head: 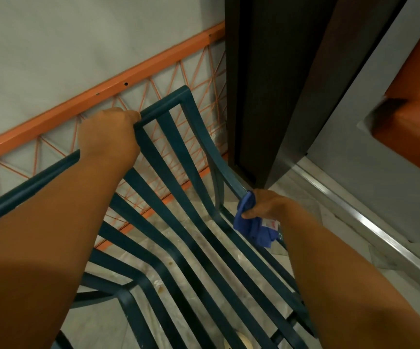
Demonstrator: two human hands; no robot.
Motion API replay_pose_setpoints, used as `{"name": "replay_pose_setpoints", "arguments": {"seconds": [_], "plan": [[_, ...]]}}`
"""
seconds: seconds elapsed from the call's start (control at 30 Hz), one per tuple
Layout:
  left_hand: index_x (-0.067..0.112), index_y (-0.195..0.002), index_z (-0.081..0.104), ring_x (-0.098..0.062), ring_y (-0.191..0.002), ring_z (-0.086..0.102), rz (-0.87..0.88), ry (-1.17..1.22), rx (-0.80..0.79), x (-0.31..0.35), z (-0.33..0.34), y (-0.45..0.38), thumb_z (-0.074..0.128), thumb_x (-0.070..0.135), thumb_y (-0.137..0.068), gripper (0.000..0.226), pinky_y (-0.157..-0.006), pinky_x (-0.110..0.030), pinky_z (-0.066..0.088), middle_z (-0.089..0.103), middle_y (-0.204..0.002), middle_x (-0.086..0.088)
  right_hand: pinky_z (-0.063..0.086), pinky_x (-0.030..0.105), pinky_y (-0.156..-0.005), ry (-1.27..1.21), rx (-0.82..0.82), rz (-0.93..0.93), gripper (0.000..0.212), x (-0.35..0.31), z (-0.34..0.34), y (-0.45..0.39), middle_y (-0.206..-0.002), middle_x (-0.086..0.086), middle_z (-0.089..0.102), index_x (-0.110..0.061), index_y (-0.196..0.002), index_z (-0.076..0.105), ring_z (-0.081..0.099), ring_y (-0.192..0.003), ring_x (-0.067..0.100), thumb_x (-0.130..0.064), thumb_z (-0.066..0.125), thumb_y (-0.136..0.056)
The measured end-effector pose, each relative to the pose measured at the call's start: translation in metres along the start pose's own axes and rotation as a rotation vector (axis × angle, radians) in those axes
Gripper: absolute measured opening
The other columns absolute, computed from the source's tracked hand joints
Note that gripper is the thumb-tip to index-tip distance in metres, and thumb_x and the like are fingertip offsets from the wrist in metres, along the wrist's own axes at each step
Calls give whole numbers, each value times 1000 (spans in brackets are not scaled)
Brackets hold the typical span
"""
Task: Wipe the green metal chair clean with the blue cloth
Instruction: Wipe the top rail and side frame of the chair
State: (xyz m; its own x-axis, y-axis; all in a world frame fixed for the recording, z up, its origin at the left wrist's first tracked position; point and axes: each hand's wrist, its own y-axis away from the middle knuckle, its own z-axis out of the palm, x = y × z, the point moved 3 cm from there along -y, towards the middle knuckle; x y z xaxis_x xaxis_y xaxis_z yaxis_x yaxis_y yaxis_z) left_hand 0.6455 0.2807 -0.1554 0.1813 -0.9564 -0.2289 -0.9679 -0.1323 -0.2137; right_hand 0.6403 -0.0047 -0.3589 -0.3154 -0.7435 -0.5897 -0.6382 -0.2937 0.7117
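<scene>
Across the middle of the frame the green metal chair is seen from above, its slatted back and seat running from upper centre down to the lower right. At centre left the top rail is gripped by the left hand, fingers curled over the bar; the chair is likely being steadied this way so it does not shift under the wiping pressure. At centre right the blue cloth is held bunched in the right hand, fingers and thumb closed round it, and is pressed against the right armrest where that meets the seat edge. A loose tail of cloth with a small white tag hangs below the hand. The cloth appears wrapped partly round the bar, probably so more than one face is cleaned per pass. Wiping of the right armrest is judged to be the step in hand; slats and seat look not yet reached. Behind the chair an orange railing with thin crossed wires is seen, a dark door frame at upper right, pale floor tiles showing between the slats.
</scene>
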Motion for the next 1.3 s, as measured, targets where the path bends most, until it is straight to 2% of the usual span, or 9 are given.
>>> {"name": "replay_pose_setpoints", "arguments": {"seconds": [0.17, 0.3, 0.5, 0.67, 0.77, 0.9, 1.13, 1.23, 1.3], "plan": [[19, -129, 57, -34, -86, 58, 3, -33, -4, 2, -1, 1, 58, 2, -87, 46, -58, -34, 40, 61, -99, -15, 42, 45, -98, 344, 417, -25, 46, -14, 22, -9, -106, 5, 59, -22, -121, 42, 58, -103, 27, -26, 68, -84], [20, -128, 56, -34, -83, 57, -17, -49, -30, 3, -3, 2, 58, 4, -87, 45, -59, -36, 43, 60, -97, -15, 33, 50, -106, 582, 682, -38, 56, -6, 44, 8, -120, 9, 56, -18, -130, 36, 55, -112, 29, -26, 67, -84], [23, -132, 54, -34, -86, 58, -23, -15, -37, 3, -2, 5, 58, 3, -86, 51, -63, -38, 49, 61, -99, -14, 23, 54, -112, 667, 616, 10, 63, 8, 43, 21, -129, 12, 53, -15, -136, 30, 51, -120, 30, -29, 66, -86], [24, -133, 53, -35, -89, 58, -29, -26, -41, 2, -2, 6, 58, 0, -85, 54, -62, -37, 44, 60, -101, -14, 36, 49, -105, 561, 602, -5, 57, -13, 39, 8, -122, 13, 56, -14, -133, 34, 55, -112, 31, -28, 64, -87], [24, -134, 52, -35, -87, 58, -31, -48, -52, 3, -2, 6, 58, 1, -85, 54, -65, -39, 47, 60, -103, -15, 29, 46, -112, 536, 640, -95, 87, -12, 49, 16, -150, 17, 28, -19, -150, 3, 37, -132, 35, -21, 64, -88], [25, -135, 51, -36, -90, 57, -35, -43, -74, 2, -3, 6, 57, 3, -85, 55, -67, -41, 49, 59, -108, -16, 8, 44, -118, 611, 582, -196, 91, 7, 59, 38, -158, 7, -18, -29, -150, -14, -3, -146, 33, -11, 54, -92], [20, -134, 50, -36, -86, 56, -22, -22, -95, 5, -3, 7, 58, 8, -86, 51, -69, -43, 52, 57, -104, -17, 14, 40, -117, 287, 586, -24, 104, -7, 51, 34, -159, 12, 2, -15, -150, -11, 11, -145, 30, -4, 66, -82], [8, -131, 44, -40, -96, 53, -32, -15, -37, 16, 5, 18, 64, 19, -82, 54, -85, -53, 48, 52, -111, -21, -4, 38, -114, 440, 588, -145, 87, 4, 59, 44, -159, 7, -15, -16, -150, -14, -9, -146, 25, -8, 51, -92], [8, -143, 27, -40, -127, 36, -102, -27, -40, 28, 17, 34, 66, 30, -81, 77, -108, -58, 24, 37, -138, -22, -10, 38, -111, 560, 569, -169, 87, 24, 64, 54, -157, 5, -23, -18, -149, -16, -17, -144, 24, -7, 49, -93]]}}
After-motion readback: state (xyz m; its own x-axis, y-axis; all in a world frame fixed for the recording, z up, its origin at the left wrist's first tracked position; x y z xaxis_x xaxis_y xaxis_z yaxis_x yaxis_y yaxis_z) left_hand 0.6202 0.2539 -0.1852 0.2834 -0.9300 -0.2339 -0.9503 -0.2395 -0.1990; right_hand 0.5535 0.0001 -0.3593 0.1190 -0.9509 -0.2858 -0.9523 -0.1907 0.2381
